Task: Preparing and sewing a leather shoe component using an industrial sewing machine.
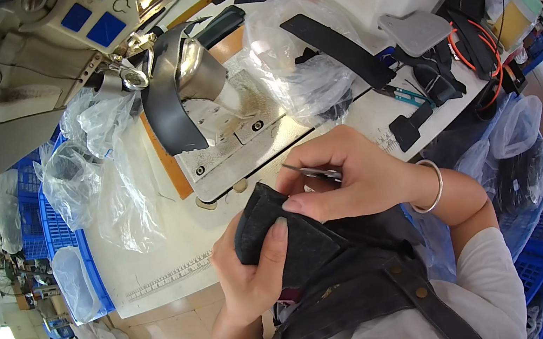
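In front of my apron, my left hand (251, 275) grips a black piece of leather-like material (303, 257), its thumb pressed flat on the face. The piece is bent and wide, with a thick upper edge. My right hand (350, 175) is closed around small metal thread snips (315, 173), whose thin blade points left. Its thumb and fingertips touch the piece's upper right edge. Part of the snips is hidden in the fingers. Beyond my hands, a curved black strip (169, 104) hangs on the rounded metal post (200, 74) of a sewing machine.
The sewing machine head (36, 72) rises at the upper left. Clear plastic bags (98, 175) lie on the white table (139, 275), which carries a printed ruler scale. At right are a long black strip (338, 49), turquoise-handled scissors (409, 96) and a blue crate (535, 262).
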Action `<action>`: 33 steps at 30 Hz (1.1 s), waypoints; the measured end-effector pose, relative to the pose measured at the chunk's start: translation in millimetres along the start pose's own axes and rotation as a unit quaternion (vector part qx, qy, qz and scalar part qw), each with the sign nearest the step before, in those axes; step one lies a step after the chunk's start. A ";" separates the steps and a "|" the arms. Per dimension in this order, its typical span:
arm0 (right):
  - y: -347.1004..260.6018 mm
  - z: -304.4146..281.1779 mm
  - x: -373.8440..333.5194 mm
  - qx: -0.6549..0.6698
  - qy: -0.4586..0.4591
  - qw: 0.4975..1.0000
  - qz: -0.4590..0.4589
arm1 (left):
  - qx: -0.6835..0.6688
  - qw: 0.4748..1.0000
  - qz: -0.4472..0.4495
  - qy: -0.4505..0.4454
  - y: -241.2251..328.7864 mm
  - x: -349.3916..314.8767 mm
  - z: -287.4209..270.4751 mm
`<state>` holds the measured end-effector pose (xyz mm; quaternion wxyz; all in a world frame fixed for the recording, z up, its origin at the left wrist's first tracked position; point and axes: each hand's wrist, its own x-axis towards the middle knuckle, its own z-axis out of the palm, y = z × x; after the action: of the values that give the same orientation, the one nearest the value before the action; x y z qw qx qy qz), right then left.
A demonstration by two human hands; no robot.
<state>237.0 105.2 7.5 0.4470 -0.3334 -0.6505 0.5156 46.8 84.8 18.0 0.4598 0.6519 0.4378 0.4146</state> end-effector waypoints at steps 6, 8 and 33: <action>3.8 3.7 -0.2 -0.044 -0.007 0.999 -0.013 | 0.028 0.999 0.000 -0.019 -0.6 -1.0 1.0; 5.1 4.3 -0.7 -0.059 -0.003 0.998 -0.010 | 0.035 0.999 0.016 -0.019 0.4 0.2 1.7; -1.5 -0.5 -4.4 -0.057 0.017 0.997 -0.041 | -0.001 1.000 0.007 -0.015 2.7 -2.2 2.0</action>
<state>239.1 101.1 8.0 0.4588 -0.3398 -0.6847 0.4531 48.6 81.7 19.8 0.4640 0.6611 0.4255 0.4081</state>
